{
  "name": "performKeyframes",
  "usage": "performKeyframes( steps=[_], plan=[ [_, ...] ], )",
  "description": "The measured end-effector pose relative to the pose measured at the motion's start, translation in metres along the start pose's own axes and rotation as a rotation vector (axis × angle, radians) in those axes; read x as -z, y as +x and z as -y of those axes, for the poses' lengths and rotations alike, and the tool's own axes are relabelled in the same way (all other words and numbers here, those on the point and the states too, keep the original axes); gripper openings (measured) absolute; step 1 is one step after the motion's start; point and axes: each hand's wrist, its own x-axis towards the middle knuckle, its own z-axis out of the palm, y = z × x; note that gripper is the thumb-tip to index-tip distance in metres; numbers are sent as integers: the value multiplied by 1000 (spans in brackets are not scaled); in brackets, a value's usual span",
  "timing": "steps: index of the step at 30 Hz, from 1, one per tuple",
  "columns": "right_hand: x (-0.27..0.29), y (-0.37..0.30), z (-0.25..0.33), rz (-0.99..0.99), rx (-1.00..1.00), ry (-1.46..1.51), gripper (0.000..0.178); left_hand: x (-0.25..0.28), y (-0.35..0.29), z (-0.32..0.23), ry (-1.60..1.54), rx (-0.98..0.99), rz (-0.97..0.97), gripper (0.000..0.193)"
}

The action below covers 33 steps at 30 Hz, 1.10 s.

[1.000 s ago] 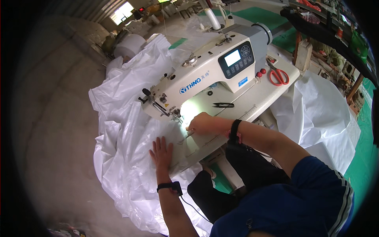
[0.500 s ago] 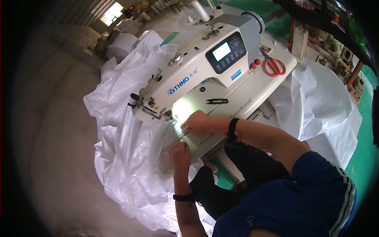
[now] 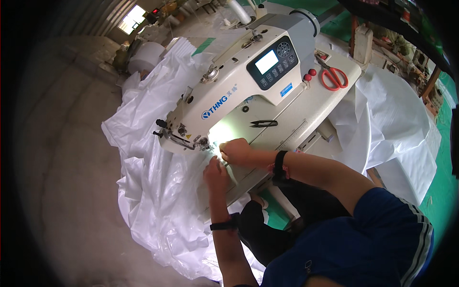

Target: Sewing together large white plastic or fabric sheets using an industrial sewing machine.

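A white sewing machine with a lit panel stands in front of me, its lamp shining on the needle area. A large, glossy white sheet lies bunched at the machine's left and runs in under the needle end. Just right of the needle, my right hand is closed, thumb and fingers pinched at the sheet's edge. My left hand is closed on the sheet slightly nearer to me, its fingertips close to the right hand. The fingers partly hide the sheet's edge.
Black thread snips lie on the machine bed, right of the hands. Red-handled scissors and two small red balls sit at the table's right end. More white sheeting hangs at the right. A thread cone stands behind.
My left hand has moved up and away from me, toward the needle and the right hand. The right hand has shifted very slightly and stays pinched.
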Motion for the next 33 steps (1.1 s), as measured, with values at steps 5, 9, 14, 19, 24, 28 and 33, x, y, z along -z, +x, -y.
performKeyframes(
  steps=[5, 9, 14, 19, 24, 28, 33],
  plan=[
    [14, -5, 5, 57, 31, 34, 29, 25, -4, 6, -305, 290, -80, 25],
    [8, -5, 16, 71, -17, -73, 32, 30, 13, 26, 29, 158, -182, 30],
    [-3, 4, 21, -8, -45, -101, 27, 1, 26, 57, 54, 127, 196, 34],
    [-4, 8, 21, 52, -28, -172, 24, -15, 27, 72, -421, 195, -160, 18],
    [-5, 8, 18, 59, -100, -119, 23, -18, 21, 60, -184, -164, -102, 19],
    [-1, 13, 13, 83, -103, -139, 23, -16, 8, 52, -1, -293, -85, 17],
    [4, 11, 15, 60, -33, -29, 27, -9, 6, 50, 10, -237, -35, 21]
  ],
)
